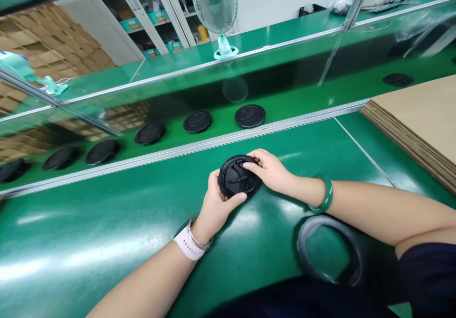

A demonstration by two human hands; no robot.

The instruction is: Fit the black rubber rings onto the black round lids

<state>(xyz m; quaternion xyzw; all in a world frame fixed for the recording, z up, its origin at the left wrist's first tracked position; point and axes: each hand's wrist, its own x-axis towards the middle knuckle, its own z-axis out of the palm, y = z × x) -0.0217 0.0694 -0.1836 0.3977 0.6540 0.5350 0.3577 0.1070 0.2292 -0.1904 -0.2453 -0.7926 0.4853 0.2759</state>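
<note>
A round black plastic cap [238, 177] with ribs on its inner face is held just above the green worktop [107, 223], near its middle. My left hand [216, 206] grips its near left edge, thumb pressed on the rim. My right hand [271, 171] closes on its far right edge, fingers curled over the top. A white watch and a silver bangle are on my left wrist, a green bangle on my right. A grey-black rubber ring [329, 250] lies flat on the worktop under my right forearm.
Several black caps [250, 116] lie in a row on the green conveyor belt [285, 104] behind a metal rail. A stack of flat cardboard sheets [420, 118] sits at the right. A small desk fan [214, 4] stands on the far ledge, cardboard boxes stacked at the left.
</note>
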